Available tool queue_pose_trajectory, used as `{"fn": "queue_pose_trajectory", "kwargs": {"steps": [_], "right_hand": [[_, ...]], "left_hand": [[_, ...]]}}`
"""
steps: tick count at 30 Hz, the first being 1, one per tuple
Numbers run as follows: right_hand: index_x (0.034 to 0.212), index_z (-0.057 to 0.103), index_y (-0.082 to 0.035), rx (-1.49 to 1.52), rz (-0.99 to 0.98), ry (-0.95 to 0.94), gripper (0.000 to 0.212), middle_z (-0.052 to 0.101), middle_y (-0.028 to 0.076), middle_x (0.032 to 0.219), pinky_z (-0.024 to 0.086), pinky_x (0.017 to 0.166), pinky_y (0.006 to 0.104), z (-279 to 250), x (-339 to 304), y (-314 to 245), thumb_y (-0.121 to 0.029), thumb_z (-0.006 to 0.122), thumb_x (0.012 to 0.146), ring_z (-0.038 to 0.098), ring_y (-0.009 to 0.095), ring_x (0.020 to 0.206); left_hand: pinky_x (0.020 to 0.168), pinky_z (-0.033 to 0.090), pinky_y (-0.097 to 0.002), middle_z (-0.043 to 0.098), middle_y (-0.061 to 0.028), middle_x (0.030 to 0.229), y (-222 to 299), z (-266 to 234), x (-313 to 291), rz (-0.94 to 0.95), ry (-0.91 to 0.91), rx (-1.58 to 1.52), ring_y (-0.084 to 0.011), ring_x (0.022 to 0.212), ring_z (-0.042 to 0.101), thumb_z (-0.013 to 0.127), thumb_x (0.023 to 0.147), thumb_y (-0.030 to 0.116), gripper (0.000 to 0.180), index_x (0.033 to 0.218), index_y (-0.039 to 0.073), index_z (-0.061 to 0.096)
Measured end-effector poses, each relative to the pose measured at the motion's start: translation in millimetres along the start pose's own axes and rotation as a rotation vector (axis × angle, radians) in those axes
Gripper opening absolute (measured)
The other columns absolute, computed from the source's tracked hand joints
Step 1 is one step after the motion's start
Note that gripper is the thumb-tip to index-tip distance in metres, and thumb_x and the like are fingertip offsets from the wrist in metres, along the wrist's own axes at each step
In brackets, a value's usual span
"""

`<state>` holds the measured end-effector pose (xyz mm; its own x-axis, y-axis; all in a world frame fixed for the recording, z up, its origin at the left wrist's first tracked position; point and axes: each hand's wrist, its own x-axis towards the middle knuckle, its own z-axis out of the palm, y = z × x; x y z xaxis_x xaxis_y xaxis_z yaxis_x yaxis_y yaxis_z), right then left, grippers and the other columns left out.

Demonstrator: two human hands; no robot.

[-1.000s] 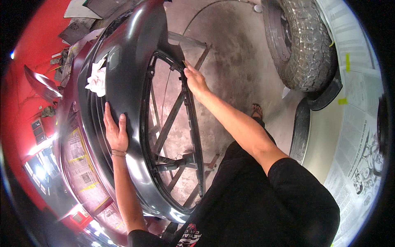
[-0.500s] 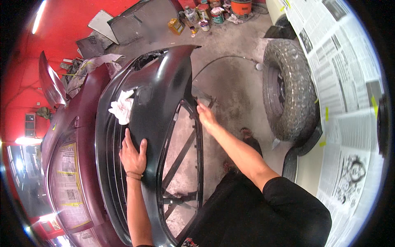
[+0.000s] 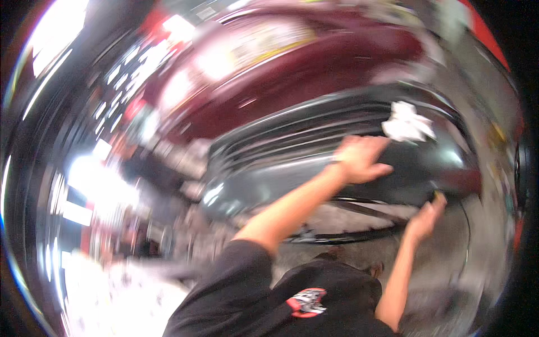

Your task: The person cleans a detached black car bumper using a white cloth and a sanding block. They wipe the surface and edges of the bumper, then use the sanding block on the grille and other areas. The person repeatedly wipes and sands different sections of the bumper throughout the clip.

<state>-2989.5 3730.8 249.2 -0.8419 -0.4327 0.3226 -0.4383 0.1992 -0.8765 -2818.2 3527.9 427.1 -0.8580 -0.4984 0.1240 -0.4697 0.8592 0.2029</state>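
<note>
A black car bumper [image 3: 292, 182] lies in front of me, its slatted grille on the far side and a wide opening on the near side. My left hand [image 3: 364, 159] rests flat on its surface, fingers stretched out and thumb apart. A crumpled white cloth [image 3: 408, 122] lies on the bumper just beyond that hand, to its right. At the near right edge of the bumper, my right hand [image 3: 425, 220] is closed round the rim by the corner of the opening. Blur softens both hands, and the right fingertips are partly hidden.
Beyond the bumper stands a maroon car [image 3: 337, 62], its glass covered with taped paper. A dark hose or cable [image 3: 468, 230] runs along the floor at right. Motion blur smears the bright clutter on the left.
My view has swung round to the left, so the bumper now lies crosswise. My left hand stays flat on the bumper and my right hand remains at its edge. The cloth still lies there.
</note>
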Motion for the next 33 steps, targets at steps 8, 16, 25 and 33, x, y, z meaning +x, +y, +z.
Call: {"fn": "queue_pose_trajectory", "kwargs": {"steps": [8,16,25,33], "right_hand": [[0.163,0.036,0.004,-0.107,-0.093,-0.116,0.051,0.046,0.026,0.164,0.037,0.123,0.0434,-0.8,16.0,114.8,-0.018,0.037,0.117,0.049,0.037,0.149],[0.166,0.038,-0.004,-0.169,-0.081,-0.026,0.052,0.050,0.022,0.163,0.044,0.120,0.0431,-9.9,18.0,96.9,-0.021,0.037,0.117,0.052,0.038,0.148],[0.163,0.046,-0.008,-0.431,0.294,-0.101,0.051,0.053,0.027,0.159,0.048,0.114,0.0475,-47.6,103.4,171.6,-0.027,0.036,0.117,0.059,0.044,0.138],[0.163,0.047,-0.007,-0.285,0.092,-0.047,0.052,0.053,0.025,0.160,0.042,0.120,0.0470,-29.5,35.1,114.3,-0.021,0.037,0.114,0.054,0.044,0.145]], "left_hand": [[0.106,0.043,-0.0492,0.069,-0.0146,0.120,2.1,70.3,-27.9,-0.238,0.153,0.089,-0.0320,0.114,0.066,0.066,0.087,0.070,0.076,0.128,0.007,0.067],[0.106,0.042,-0.0486,0.069,-0.0135,0.120,2.3,63.0,-9.8,-0.220,0.165,0.031,-0.0306,0.114,0.065,0.069,0.087,0.067,0.076,0.129,0.004,0.066],[0.118,0.035,-0.0527,0.063,-0.0204,0.132,27.9,62.4,-0.4,-0.236,0.239,0.001,-0.0347,0.126,0.057,0.067,0.093,0.059,0.082,0.145,-0.004,0.057],[0.122,0.031,-0.0558,0.060,-0.0253,0.141,38.7,78.5,7.5,-0.292,0.283,-0.023,-0.0422,0.135,0.052,0.063,0.097,0.058,0.083,0.148,-0.006,0.055]]}}
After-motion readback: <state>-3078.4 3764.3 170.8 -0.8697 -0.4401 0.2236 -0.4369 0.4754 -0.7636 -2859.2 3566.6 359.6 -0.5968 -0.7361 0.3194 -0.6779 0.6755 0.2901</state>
